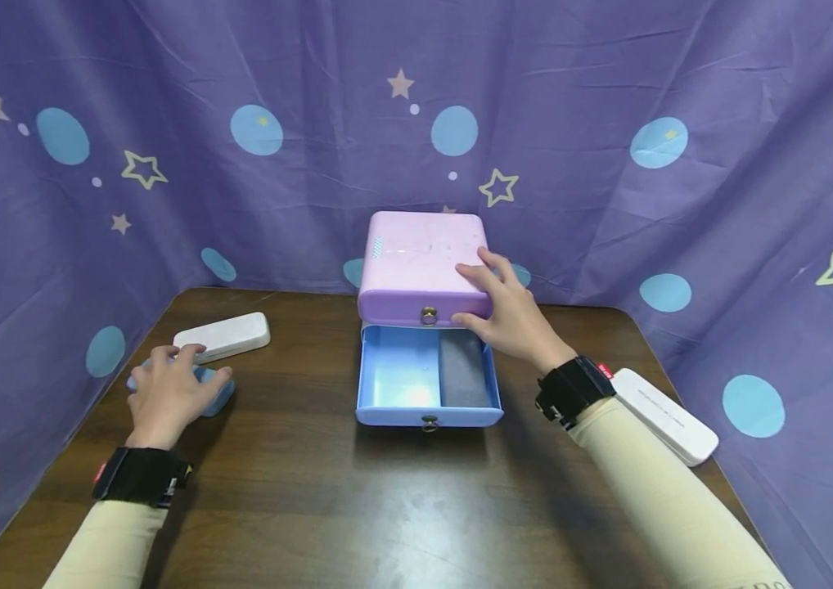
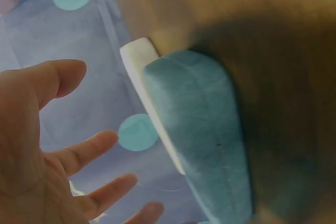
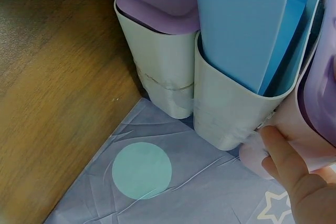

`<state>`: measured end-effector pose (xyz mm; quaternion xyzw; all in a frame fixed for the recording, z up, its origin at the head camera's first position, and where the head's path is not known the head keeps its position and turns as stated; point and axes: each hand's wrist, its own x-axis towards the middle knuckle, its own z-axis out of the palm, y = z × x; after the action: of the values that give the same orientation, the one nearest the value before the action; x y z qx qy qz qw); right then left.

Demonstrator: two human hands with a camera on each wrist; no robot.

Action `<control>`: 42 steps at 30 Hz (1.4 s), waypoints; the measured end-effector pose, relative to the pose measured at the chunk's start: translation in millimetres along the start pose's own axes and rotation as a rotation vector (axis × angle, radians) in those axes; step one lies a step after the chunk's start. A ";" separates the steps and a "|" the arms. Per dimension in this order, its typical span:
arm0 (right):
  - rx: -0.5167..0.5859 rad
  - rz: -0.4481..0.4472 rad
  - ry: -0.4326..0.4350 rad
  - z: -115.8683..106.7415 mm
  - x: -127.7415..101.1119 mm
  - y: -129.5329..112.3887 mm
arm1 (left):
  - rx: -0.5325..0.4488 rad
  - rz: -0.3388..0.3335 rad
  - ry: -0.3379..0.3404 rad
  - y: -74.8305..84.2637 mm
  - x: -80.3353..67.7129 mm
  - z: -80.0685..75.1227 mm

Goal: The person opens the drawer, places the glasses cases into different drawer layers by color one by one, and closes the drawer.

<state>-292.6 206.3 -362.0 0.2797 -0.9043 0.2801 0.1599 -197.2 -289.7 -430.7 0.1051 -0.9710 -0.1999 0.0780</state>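
A stacked drawer unit (image 1: 424,245) stands at the back, its top tier pink with a purple drawer front. Below, a light blue drawer (image 1: 398,368) is pulled out; a dark grey rectangle fills its right part. My right hand (image 1: 515,315) holds the unit's top right corner, fingers on the pink top and thumb at the purple front. In the right wrist view, its fingers (image 3: 286,158) touch the pink wall. At the left, my left hand (image 1: 169,397) hovers with spread fingers over a soft blue case (image 2: 197,129). The left wrist view shows a gap between them.
Behind the blue case lies a white oblong case (image 1: 228,334). Another white case (image 1: 663,417) with small print lies at the table's right edge, beyond my right wrist. A purple curtain with stars and dots hangs around the brown wooden table (image 1: 299,491).
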 end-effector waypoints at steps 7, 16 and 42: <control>-0.002 0.002 -0.003 1.5 1.0 -0.6 | -0.025 -0.040 -0.023 -7.3 1.8 9.5; 0.000 0.007 -0.005 0.7 1.0 -0.3 | -0.002 -0.085 -0.049 -5.8 8.6 19.4; 0.003 0.012 -0.006 0.9 0.7 -0.6 | 0.062 -0.079 -0.118 -12.4 8.0 35.1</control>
<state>-292.9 204.9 -362.2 0.2755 -0.9059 0.2817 0.1551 -209.6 -289.7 -466.7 0.1338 -0.9747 -0.1787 0.0093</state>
